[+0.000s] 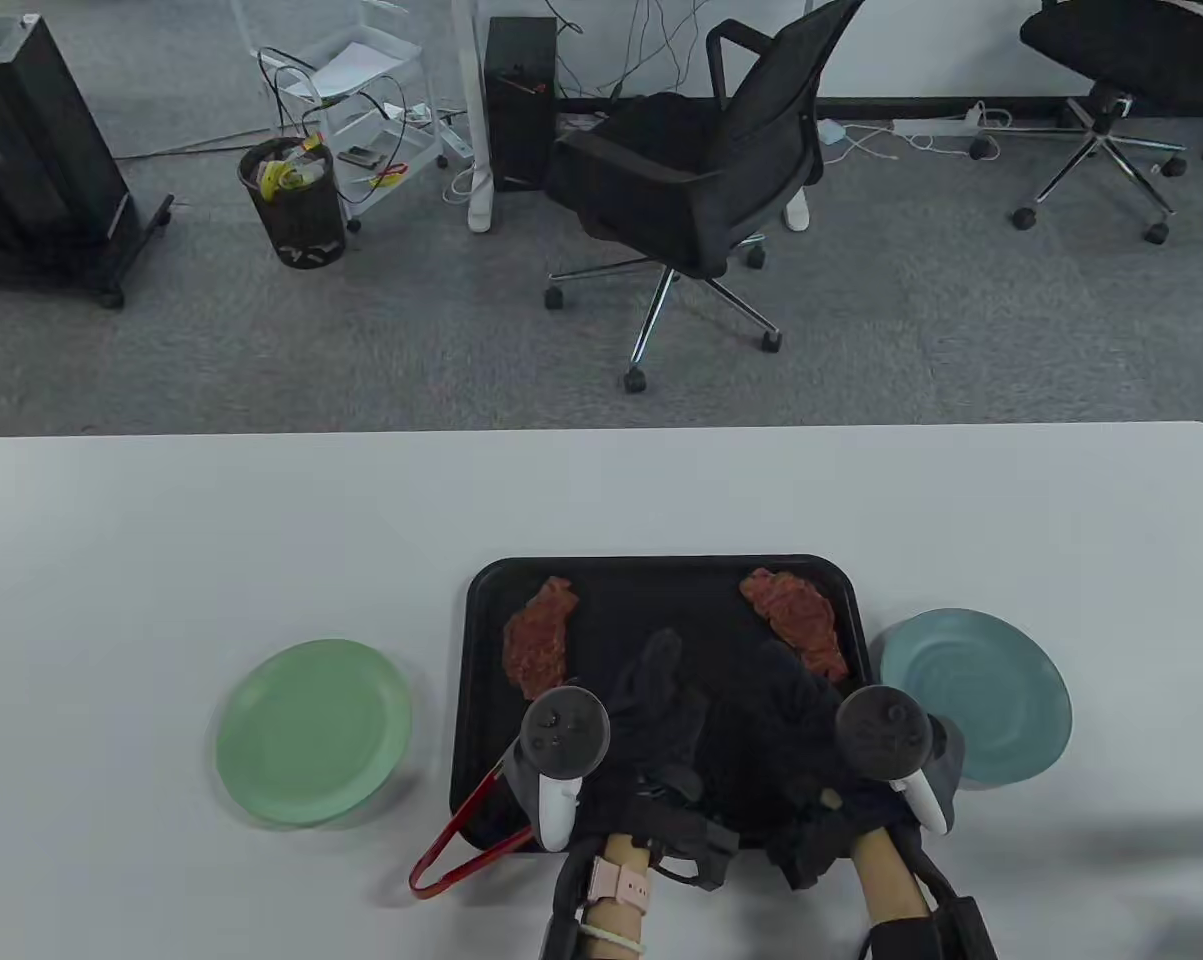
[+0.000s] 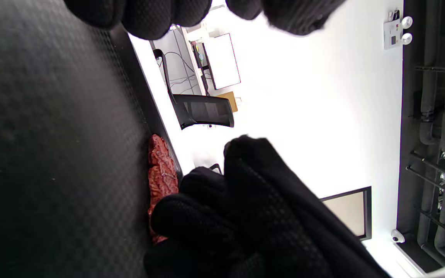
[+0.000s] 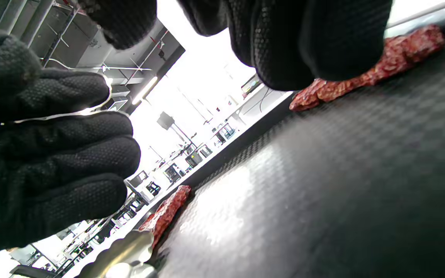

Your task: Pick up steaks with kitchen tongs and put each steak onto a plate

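Two raw red steaks lie at the far corners of a black tray (image 1: 661,585): the left steak (image 1: 539,640) and the right steak (image 1: 796,620). Red-handled tongs (image 1: 461,838) lie across the tray's near left corner, partly hidden under my left tracker. Their metal tip (image 3: 124,249) rests close to the left steak (image 3: 166,210). My left hand (image 1: 661,690) hovers over the tray's middle with its fingers reaching forward and holds nothing. My right hand (image 1: 796,710) hangs beside it, near the right steak (image 3: 361,77), fingers loosely curled and empty. The green plate (image 1: 311,732) sits left of the tray, the blue plate (image 1: 976,708) right of it.
The white table (image 1: 261,520) stretches far to the left, right and back of the tray. Beyond its far edge are office chairs (image 1: 701,180), a bin and a cart on grey carpet.
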